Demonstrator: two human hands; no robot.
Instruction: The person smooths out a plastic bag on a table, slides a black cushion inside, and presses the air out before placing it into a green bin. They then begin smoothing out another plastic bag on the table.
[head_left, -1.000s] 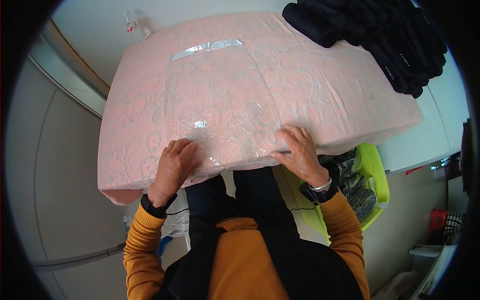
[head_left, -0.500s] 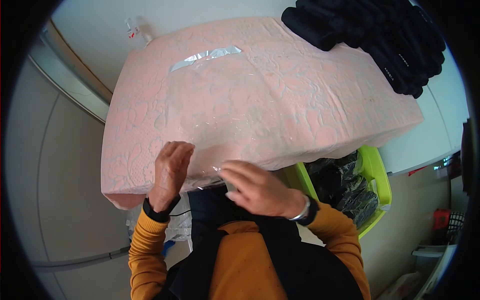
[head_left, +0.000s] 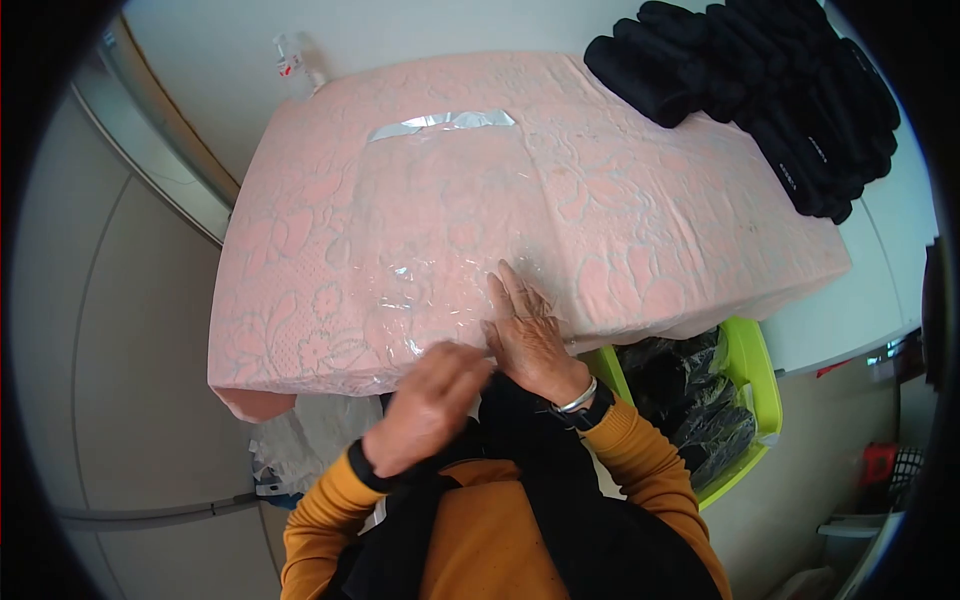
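Observation:
A clear plastic bag [head_left: 440, 215] lies flat on the pink patterned tablecloth [head_left: 290, 290], with a silvery strip [head_left: 440, 122] along its far end. My right hand [head_left: 530, 345] rests on the bag's near right part, fingers stretched out and holding nothing. Beside it, at the table's front edge, my left hand [head_left: 425, 405] is smeared by motion with its fingers bent toward the right hand. Whether those left fingers pinch the bag's near edge I cannot tell.
Black rolled items [head_left: 750, 90] are piled at the table's back right. A lime-green bin [head_left: 765, 400] below the right edge holds black things in clear wrapping. A clear bottle [head_left: 290, 65] stands at the back left. Crumpled clear plastic [head_left: 325, 440] hangs below the table's left front.
My right hand has moved forward and come down flat on the bag. My left hand has swung right and back toward me, next to the right. The view has shifted slightly.

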